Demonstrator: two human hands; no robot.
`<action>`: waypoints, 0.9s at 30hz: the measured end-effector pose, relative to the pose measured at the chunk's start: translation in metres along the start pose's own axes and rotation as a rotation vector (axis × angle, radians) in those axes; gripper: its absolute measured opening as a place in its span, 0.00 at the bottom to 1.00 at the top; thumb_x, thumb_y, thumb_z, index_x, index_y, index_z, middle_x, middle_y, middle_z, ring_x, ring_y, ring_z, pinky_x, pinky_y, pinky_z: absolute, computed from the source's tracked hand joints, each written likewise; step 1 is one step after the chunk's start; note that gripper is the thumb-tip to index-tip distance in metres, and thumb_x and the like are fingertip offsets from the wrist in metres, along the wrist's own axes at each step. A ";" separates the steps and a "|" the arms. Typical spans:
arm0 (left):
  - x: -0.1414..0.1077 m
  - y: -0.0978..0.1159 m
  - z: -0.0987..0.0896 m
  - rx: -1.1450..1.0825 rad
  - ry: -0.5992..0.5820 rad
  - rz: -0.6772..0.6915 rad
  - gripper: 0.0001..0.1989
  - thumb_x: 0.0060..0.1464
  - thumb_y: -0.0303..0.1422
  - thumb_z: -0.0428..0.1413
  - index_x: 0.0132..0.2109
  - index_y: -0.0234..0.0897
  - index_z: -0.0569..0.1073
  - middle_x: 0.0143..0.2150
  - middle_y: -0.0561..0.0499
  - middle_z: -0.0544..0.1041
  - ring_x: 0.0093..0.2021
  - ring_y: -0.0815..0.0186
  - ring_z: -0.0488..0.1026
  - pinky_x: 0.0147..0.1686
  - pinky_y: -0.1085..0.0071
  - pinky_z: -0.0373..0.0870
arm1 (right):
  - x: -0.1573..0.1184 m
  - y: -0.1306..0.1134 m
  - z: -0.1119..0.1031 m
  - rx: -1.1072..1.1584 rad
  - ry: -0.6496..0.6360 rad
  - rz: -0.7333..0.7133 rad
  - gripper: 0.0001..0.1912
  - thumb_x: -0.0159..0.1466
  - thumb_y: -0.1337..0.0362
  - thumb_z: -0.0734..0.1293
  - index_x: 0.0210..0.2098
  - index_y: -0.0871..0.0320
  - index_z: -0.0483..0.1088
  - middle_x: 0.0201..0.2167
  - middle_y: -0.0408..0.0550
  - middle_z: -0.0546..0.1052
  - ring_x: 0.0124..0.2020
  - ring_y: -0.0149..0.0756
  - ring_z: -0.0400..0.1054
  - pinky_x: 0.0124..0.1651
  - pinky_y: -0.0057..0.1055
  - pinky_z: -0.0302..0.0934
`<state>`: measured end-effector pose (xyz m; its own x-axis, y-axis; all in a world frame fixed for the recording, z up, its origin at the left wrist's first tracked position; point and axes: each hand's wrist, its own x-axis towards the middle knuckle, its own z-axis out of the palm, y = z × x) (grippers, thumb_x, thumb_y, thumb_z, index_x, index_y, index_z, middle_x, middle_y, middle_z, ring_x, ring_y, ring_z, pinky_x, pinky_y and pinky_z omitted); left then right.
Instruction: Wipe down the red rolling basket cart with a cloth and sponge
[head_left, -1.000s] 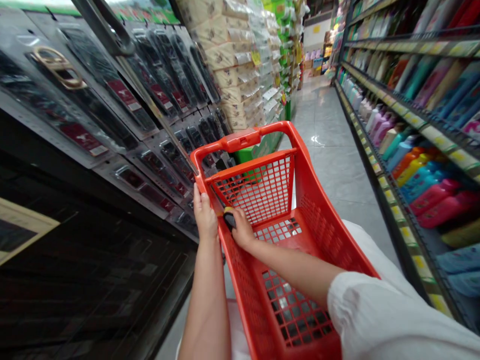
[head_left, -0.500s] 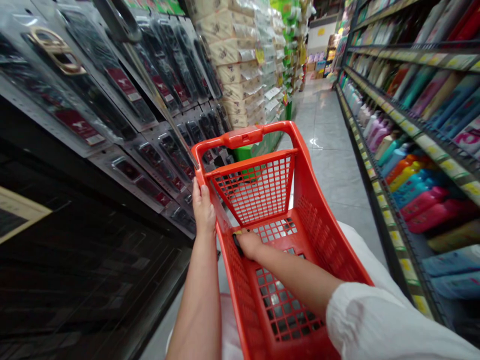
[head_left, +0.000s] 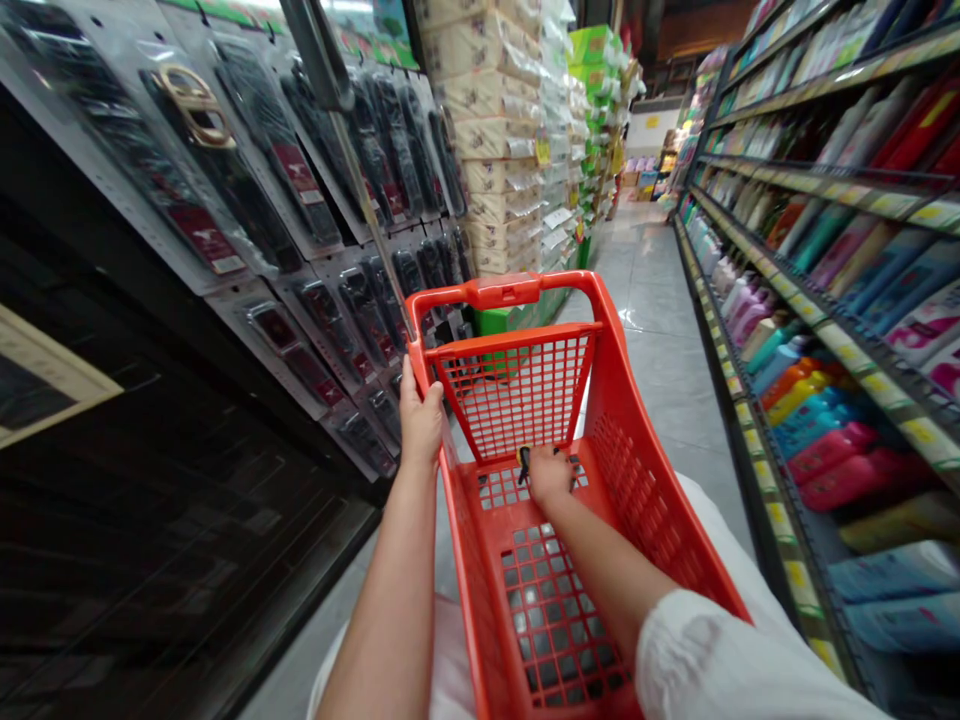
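Note:
A red plastic shopping basket point(head_left: 664, 425) with grid openings in its floor tilts in front of me. My left hand point(head_left: 422, 418) is closed around its left rim, just below the end of the handle bar. A metal pull rod point(head_left: 373, 215) runs up from that corner to a dark grip. My right hand point(head_left: 551, 473) reaches inside, low at the far end near the grid panel point(head_left: 517, 390). Its fingers are around a small black-and-yellow item point(head_left: 523, 463), mostly hidden, whose kind I cannot make out.
Packaged belts point(head_left: 292, 180) hang on a rack at the left, above a dark panel. Stacked beige packs point(head_left: 495, 130) and green boxes point(head_left: 592, 80) stand beyond. Shelves of bottles point(head_left: 832, 450) line the right side. A grey tiled aisle point(head_left: 649, 290) runs ahead between them.
My right hand has moved from the basket's left inner wall toward the far end of its floor, with the small item. My left hand keeps its hold on the rim. The view has shifted slightly.

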<state>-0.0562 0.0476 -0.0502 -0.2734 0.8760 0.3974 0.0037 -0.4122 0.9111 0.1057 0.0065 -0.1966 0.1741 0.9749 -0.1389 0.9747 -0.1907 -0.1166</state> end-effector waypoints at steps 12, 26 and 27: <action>0.005 -0.007 -0.008 -0.038 -0.013 0.004 0.37 0.51 0.25 0.56 0.68 0.43 0.58 0.70 0.51 0.57 0.69 0.61 0.55 0.68 0.64 0.48 | 0.002 0.015 -0.003 0.036 -0.063 -0.539 0.13 0.69 0.62 0.60 0.48 0.48 0.74 0.52 0.50 0.70 0.52 0.42 0.62 0.47 0.34 0.61; 0.006 -0.011 -0.003 -0.047 0.019 0.019 0.38 0.50 0.23 0.55 0.68 0.41 0.58 0.70 0.50 0.58 0.69 0.61 0.55 0.68 0.64 0.49 | -0.006 0.005 0.001 -0.014 -0.036 -0.195 0.19 0.67 0.72 0.55 0.50 0.58 0.73 0.52 0.60 0.70 0.49 0.45 0.65 0.43 0.38 0.62; 0.006 -0.011 -0.003 -0.046 0.022 0.011 0.38 0.49 0.23 0.55 0.68 0.42 0.58 0.70 0.50 0.58 0.69 0.62 0.55 0.68 0.64 0.49 | -0.010 0.001 0.000 -0.019 -0.054 -0.239 0.19 0.66 0.72 0.55 0.49 0.58 0.73 0.52 0.60 0.70 0.49 0.46 0.65 0.43 0.38 0.62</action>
<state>-0.0606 0.0564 -0.0580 -0.2948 0.8659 0.4041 -0.0375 -0.4331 0.9006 0.1047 -0.0039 -0.1955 -0.0689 0.9844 -0.1622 0.9898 0.0471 -0.1345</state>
